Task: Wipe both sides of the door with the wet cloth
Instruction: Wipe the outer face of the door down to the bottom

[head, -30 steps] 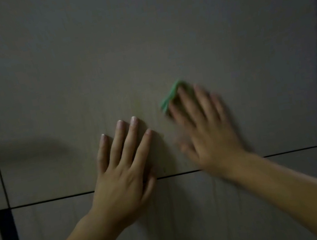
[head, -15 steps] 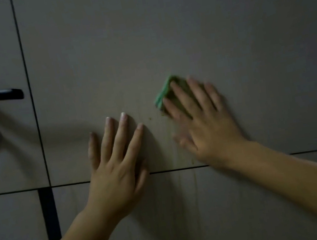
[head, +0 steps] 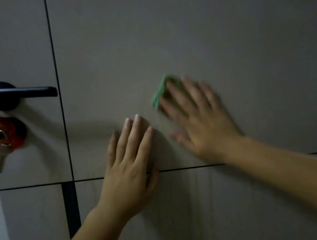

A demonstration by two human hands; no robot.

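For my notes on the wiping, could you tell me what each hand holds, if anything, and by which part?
The right hand presses the green cloth flat to the door under its fingers, not gripping it. The left hand holds nothing.

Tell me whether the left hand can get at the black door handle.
Probably yes. The left hand lies flat and empty on the door, and the black handle sits up to its left with only bare panel between them.
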